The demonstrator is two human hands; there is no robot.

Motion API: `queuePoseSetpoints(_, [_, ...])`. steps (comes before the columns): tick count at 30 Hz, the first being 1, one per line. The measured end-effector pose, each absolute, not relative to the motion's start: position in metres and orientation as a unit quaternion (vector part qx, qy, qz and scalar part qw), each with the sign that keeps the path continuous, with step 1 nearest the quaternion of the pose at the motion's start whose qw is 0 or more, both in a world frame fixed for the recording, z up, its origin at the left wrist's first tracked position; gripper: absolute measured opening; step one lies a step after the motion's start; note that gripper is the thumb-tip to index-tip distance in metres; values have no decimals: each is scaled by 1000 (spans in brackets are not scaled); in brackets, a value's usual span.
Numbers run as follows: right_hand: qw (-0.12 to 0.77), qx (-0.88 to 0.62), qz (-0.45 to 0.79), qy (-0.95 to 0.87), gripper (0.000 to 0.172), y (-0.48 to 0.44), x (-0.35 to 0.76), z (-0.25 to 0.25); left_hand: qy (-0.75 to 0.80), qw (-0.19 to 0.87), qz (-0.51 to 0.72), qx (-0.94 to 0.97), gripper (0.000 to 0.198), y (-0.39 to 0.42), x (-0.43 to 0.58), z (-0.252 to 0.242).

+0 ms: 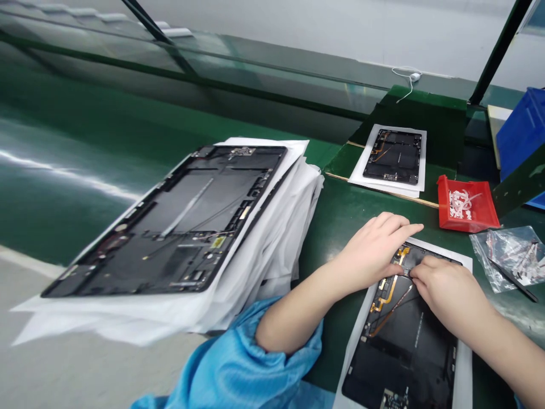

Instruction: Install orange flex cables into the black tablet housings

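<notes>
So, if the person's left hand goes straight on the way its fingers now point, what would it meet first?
Probably the red plastic tray holding white scraps, ahead of the left hand. Only green mat seems to lie between, though depth is hard to judge from this view.

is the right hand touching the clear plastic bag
Apart: the head view shows the right hand with a plain gap between it and the clear plastic bag.

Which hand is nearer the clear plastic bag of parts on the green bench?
Right. The right hand is just left of the clear plastic bag, close beside it. The left hand is farther left, on the right hand's far side from the bag.
</notes>
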State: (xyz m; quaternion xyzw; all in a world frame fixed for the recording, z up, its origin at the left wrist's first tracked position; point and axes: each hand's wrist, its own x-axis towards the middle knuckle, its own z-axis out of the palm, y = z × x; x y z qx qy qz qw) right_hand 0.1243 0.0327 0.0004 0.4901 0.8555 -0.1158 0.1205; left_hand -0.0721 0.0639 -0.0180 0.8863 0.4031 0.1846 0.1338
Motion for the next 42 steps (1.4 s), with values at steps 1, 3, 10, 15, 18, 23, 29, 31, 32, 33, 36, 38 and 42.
queuePoseSetpoints(1, [121, 486, -117, 857, 23, 33, 125, 0, 402, 131, 182, 888, 94, 64, -71, -18])
queuePoseSetpoints(3, [119, 477, -118, 863, 22, 34, 127, -2, 399, 126, 177, 891, 94, 64, -70, -16])
queuePoseSetpoints(10, [108, 462, -107, 874, 20, 36, 129, -6, 407, 120, 168, 890, 91, 64, -66, -16])
queuePoseSetpoints(15, [91, 483, -124, 862, 21, 37, 128, -7, 407, 120, 176, 888, 92, 64, -67, -19])
queuePoseSetpoints(18, [69, 506, -145, 847, 22, 39, 128, -7, 410, 122, 174, 887, 94, 64, -67, -19])
queuePoseSetpoints(23, [47, 521, -184, 832, 22, 42, 129, -8, 414, 129, 182, 883, 94, 63, -66, -18])
queuePoseSetpoints(29, [20, 546, -213, 810, 18, 44, 127, -10, 416, 132, 181, 881, 92, 63, -65, -18])
queuePoseSetpoints(31, [12, 556, -216, 803, 17, 44, 126, -11, 416, 132, 181, 881, 91, 62, -64, -17])
queuePoseSetpoints(32, [9, 560, -217, 800, 16, 44, 126, -11, 416, 133, 182, 881, 89, 62, -63, -18])
queuePoseSetpoints(33, [4, 563, -217, 797, 16, 44, 126, -12, 416, 135, 184, 880, 87, 62, -63, -18])
queuePoseSetpoints(36, [-8, 568, -220, 793, 15, 44, 127, -13, 422, 143, 189, 875, 82, 60, -61, -20])
queuePoseSetpoints(38, [-15, 564, -228, 794, 15, 45, 128, -13, 435, 155, 190, 866, 81, 59, -61, -21])
queuePoseSetpoints(42, [-15, 563, -240, 791, 14, 47, 130, -10, 473, 194, 195, 837, 80, 57, -60, -23])
